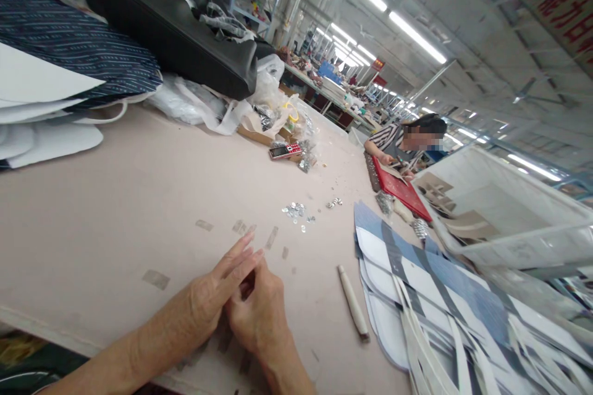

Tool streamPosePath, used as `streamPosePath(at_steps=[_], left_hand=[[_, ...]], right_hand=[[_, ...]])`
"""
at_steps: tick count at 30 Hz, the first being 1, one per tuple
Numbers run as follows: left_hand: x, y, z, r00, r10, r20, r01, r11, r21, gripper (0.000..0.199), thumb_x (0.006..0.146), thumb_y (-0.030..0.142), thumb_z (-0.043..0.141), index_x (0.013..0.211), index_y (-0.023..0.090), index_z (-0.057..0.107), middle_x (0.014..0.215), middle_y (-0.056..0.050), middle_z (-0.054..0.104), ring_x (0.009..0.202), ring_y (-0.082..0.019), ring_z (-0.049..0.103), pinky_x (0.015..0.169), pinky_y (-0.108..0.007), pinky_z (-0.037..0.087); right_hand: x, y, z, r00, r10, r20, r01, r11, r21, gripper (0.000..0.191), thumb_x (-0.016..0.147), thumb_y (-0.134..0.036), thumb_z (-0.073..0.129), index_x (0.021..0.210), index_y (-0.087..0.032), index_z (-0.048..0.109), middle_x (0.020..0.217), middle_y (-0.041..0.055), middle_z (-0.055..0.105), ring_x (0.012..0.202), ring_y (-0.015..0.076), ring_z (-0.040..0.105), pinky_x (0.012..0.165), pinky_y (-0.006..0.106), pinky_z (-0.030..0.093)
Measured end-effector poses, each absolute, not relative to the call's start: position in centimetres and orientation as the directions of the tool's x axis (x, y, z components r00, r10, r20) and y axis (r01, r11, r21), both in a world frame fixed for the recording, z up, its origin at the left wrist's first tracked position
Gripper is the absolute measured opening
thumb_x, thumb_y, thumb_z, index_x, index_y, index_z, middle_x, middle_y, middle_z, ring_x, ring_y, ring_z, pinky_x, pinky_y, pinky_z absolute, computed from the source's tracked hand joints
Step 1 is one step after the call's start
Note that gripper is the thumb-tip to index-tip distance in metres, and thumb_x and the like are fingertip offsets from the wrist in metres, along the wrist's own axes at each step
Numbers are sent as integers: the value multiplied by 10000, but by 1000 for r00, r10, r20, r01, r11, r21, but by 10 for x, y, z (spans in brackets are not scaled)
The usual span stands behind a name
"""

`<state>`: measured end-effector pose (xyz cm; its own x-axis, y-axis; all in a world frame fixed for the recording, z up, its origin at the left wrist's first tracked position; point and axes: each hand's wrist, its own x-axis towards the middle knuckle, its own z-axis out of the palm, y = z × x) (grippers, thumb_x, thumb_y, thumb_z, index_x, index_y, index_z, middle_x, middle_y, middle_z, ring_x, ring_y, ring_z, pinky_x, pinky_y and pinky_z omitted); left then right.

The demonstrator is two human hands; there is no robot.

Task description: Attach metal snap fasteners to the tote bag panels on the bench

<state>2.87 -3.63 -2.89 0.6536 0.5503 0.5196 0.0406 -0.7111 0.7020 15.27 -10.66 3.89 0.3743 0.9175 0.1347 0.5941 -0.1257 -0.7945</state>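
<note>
My two hands meet above the table near its front. My left hand (214,287) has its fingers stretched out, pointing away from me and leaning against the right hand. My right hand (259,308) is closed, with its fingers curled in toward the left palm; whatever lies between them, if anything, is hidden. Beyond the fingertips lies a loose group of small silver metal discs (295,211), with a smaller cluster of metal pieces (334,202) beside it. A pale, stick-like tool (353,303) rests on the table to the right of my hands.
Stacked blue and white panels with straps (417,278) cover the right side. Behind them stands a white bin (509,247). A co-worker (393,139) sits by a red board (403,188). A phone (285,151), plastic bags (185,102) and a black bag (185,31) lie farther back.
</note>
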Motion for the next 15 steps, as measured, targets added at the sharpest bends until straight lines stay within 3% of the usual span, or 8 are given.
streamPosePath(at_steps=[5,10,13,15], left_hand=[[26,-38,-26,665,565,488,79,-703,707,845,1005,-4,301,1690,470,158,1800,-17,191,1464,-213,555,1124,-271,530],[30,-38,-33,651,556,517,62,-718,693,832,1010,-7,302,1688,461,182,1800,-13,202,1500,-218,510,1141,-279,526],[35,-41,-34,591,645,484,83,-646,759,784,1000,9,331,1670,416,303,1793,-14,250,1536,-221,468,1190,-325,504],[38,-43,-27,549,741,387,49,-490,870,728,960,32,421,1603,368,463,1769,-26,323,1579,-245,406,1236,-407,479]], right_hand=[[152,-105,37,381,918,113,618,-162,-769,88,800,-260,598,875,-242,555,678,21,722,535,181,632,510,260,440],[152,-101,37,427,899,92,620,-217,-754,53,806,-255,583,854,-235,577,721,63,755,580,219,679,547,294,479],[154,-98,38,437,895,85,572,-204,-794,110,773,-215,568,866,-228,625,781,71,785,678,236,732,632,318,546],[157,-100,34,440,896,59,468,-173,-867,176,757,-192,580,902,-224,675,823,64,800,752,241,758,696,331,585]])
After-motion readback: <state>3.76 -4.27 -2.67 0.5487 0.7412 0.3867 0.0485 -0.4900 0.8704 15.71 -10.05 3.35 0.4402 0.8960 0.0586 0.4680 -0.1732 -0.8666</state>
